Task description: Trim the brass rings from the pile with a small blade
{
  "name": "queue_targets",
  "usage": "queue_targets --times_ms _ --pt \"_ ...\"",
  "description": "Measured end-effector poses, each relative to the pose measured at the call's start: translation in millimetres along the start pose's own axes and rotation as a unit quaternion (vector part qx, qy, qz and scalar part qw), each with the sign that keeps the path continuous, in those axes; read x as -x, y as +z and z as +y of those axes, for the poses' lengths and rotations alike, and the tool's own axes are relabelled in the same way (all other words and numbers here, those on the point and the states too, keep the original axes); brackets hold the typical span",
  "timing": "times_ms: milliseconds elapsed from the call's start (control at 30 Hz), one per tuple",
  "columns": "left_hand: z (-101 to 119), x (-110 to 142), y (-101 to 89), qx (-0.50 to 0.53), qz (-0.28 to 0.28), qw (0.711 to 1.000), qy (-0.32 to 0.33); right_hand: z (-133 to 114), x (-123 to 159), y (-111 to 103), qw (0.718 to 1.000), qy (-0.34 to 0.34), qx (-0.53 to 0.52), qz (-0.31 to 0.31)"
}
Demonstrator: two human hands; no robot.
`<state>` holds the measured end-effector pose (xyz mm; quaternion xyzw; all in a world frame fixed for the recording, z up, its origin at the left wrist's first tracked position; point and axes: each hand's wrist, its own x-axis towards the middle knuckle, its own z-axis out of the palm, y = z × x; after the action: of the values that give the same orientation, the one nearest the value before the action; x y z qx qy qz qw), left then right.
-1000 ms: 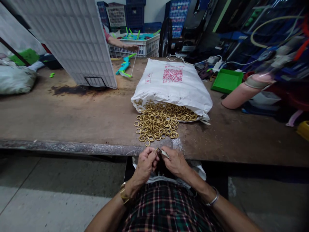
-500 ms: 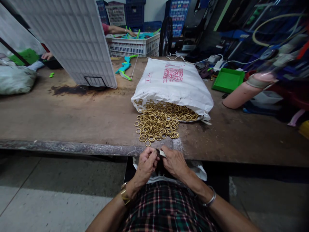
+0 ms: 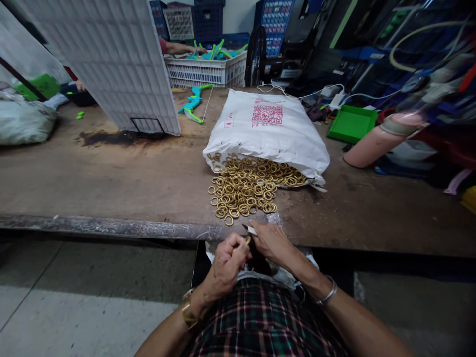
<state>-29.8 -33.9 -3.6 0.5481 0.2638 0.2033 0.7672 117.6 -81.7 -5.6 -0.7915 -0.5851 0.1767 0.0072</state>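
My left hand (image 3: 229, 260) is closed on a brass-coloured ring (image 3: 247, 240), whose rim shows past the fingertips. In my right hand (image 3: 272, 242) is a small knife (image 3: 250, 228) with a dark pointed blade and a pale part near the fingers; the blade points up and left, apart from the ring. Both hands are just off the table's front edge, above my lap. Beyond them lies a pile of brass-coloured rings (image 3: 243, 193), spilling from the mouth of a white sack (image 3: 238, 121) with red print.
The wooden table (image 3: 74, 183) carries a leaning white ribbed panel (image 3: 122, 64), a blue-green toy bow (image 3: 193, 103), a green tray (image 3: 351, 124) and a pink bottle (image 3: 372, 141). Behind, a co-worker's arm (image 3: 182, 48) reaches over a white crate (image 3: 208, 72) of similar toys.
My left hand has drawn down and back towards me, parting from the knife, and the ring now shows in it. The knife has tipped upward. The co-worker's hand has pulled back slightly left.
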Motion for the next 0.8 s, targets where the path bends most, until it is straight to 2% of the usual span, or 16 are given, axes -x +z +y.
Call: queue_targets --times_ms 67,133,300,433,533,633,800 --pt "7 5 1.0 0.039 -0.027 0.999 -0.013 -6 -6 -1 0.999 0.021 0.011 0.028" --pt "12 7 -1.5 0.107 -0.02 0.994 -0.033 -16 -13 -1 0.998 0.021 0.007 0.058" --pt "10 5 -20.3 0.219 0.07 0.97 -0.078 -43 -29 2 0.994 0.041 0.003 0.102" --pt "9 5 -33.1 0.272 0.095 0.953 -0.091 -52 -37 2 0.993 0.065 0.015 0.096" --pt "10 4 -38.2 0.318 0.081 0.937 -0.119 -49 -36 2 0.992 0.072 0.022 0.099" --pt "9 0 -40.6 0.347 0.075 0.927 -0.117 -39 -31 4 0.992 0.068 0.026 0.106" --pt "6 -9 -37.6 0.335 0.08 0.931 -0.121 -17 -22 7 0.99 0.021 -0.053 0.127"
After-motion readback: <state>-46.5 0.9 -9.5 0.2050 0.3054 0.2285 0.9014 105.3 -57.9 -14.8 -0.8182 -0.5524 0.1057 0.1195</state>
